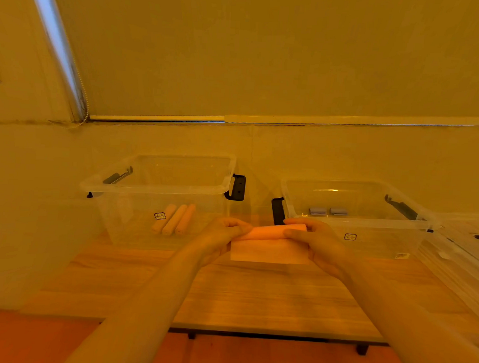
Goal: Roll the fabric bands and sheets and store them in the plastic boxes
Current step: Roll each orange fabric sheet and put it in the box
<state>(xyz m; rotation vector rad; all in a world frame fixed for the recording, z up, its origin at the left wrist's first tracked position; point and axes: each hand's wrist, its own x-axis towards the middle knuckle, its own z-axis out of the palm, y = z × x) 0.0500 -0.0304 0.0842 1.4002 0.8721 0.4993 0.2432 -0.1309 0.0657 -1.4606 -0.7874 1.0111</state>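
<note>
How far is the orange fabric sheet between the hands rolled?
Partly rolled. The orange fabric sheet has a rolled tube at its far edge, gripped by the left hand and right hand; the near part lies flat.

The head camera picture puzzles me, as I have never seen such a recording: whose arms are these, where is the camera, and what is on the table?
There is no machine: a person wears one camera on the head, looking down at their own bare arms. The left hand and right hand are rolling a pale orange fabric sheet on the wooden table. Behind stand two clear plastic boxes: the left box holds three orange fabric rolls, the right box two small grey-blue rolls.
</note>
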